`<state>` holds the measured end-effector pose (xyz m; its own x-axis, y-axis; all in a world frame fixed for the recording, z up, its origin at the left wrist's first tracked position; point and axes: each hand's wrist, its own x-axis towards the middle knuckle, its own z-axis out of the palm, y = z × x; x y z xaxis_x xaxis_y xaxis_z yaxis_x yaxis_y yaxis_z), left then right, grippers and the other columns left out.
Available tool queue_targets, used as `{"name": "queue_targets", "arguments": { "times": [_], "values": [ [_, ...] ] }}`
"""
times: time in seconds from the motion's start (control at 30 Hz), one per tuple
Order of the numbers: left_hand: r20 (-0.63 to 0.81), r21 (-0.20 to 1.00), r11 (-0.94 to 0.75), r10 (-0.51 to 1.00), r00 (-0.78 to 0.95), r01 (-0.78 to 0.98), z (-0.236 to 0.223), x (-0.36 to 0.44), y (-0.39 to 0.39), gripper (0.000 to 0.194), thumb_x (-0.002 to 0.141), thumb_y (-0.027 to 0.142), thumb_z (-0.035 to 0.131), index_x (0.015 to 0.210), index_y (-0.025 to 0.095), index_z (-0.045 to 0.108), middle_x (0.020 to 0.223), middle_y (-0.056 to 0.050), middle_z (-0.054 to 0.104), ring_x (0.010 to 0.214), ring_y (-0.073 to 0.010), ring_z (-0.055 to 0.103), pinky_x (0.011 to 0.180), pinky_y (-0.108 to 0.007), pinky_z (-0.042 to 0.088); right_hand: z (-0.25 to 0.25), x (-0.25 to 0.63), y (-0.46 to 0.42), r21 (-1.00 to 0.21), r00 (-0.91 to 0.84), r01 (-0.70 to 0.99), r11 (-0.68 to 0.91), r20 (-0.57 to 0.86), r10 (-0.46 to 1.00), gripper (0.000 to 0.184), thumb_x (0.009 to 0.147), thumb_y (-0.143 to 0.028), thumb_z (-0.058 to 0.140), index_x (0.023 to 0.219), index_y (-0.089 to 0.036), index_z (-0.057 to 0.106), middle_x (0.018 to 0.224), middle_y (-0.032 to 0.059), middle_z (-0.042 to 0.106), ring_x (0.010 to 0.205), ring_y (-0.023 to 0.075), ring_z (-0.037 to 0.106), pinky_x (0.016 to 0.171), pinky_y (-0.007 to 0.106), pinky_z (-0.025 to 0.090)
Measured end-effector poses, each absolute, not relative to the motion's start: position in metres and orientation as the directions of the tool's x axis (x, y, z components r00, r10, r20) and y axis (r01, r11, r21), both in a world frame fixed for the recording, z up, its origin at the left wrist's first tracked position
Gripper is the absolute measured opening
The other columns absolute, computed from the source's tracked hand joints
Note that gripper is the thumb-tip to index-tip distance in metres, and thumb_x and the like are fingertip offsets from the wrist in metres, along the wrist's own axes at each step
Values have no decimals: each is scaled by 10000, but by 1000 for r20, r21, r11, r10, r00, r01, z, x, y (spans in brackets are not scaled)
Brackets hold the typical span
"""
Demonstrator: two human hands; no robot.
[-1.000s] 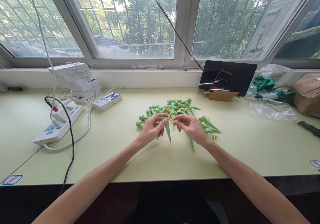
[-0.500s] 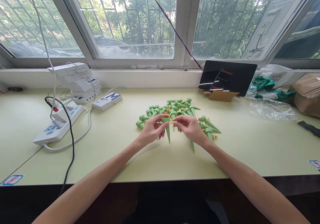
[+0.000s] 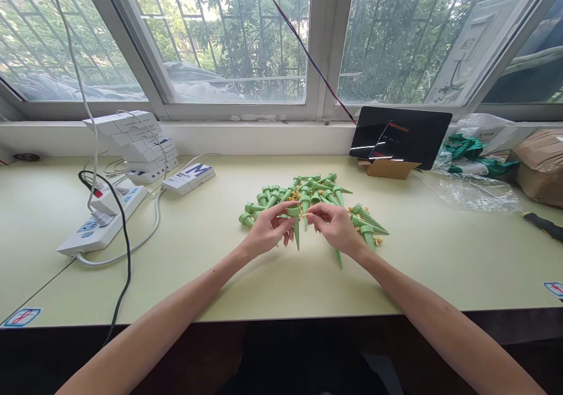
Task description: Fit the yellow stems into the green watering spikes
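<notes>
My left hand is closed round the top of a green plastic watering spike, whose point hangs down over the table. Close by on the right, my right hand pinches a small yellow piece against the side of the spike's cap. Whether the piece sits in the cap cannot be made out. Behind both hands lies a pile of similar green spikes, with small yellow parts among them. More spikes rest just right of my right hand, partly hidden by it, beside a few yellow pieces.
A white power strip with cables and a stack of white boxes stand on the left. At the back right a tablet leans in a cardboard stand. Plastic bags, a brown parcel and a black handle lie farther right.
The spike in my left hand has turned slightly, its cap now showing more clearly. My right hand has shifted a touch to the right, still at the cap.
</notes>
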<state>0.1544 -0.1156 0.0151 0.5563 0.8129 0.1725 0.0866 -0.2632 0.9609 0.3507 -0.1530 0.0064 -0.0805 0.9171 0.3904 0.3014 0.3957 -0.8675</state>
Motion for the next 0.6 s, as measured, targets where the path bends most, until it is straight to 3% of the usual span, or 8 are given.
{"name": "queue_targets", "arguments": {
  "times": [0.37, 0.6],
  "values": [
    [203, 956, -285, 808, 553, 65, 13, 154, -114, 391, 879, 376, 605, 1217, 186, 553, 827, -16, 589, 523, -112, 610, 454, -231, 480, 9, 350, -155, -857, -105, 356, 371, 358, 928, 271, 916, -415, 558, 805, -185, 648, 689, 21, 644, 551, 132, 534, 541, 264, 441],
    [194, 959, -274, 812, 551, 66, 16, 156, -116, 387, 887, 389, 596, 1202, 168, 552, 695, 14, 555, 490, -118, 590, 443, -228, 461, 6, 351, -154, -856, -116, 354, 378, 361, 925, 293, 925, -436, 540, 802, -189, 638, 698, 23, 647, 538, 129, 535, 526, 261, 432]
  ]
}}
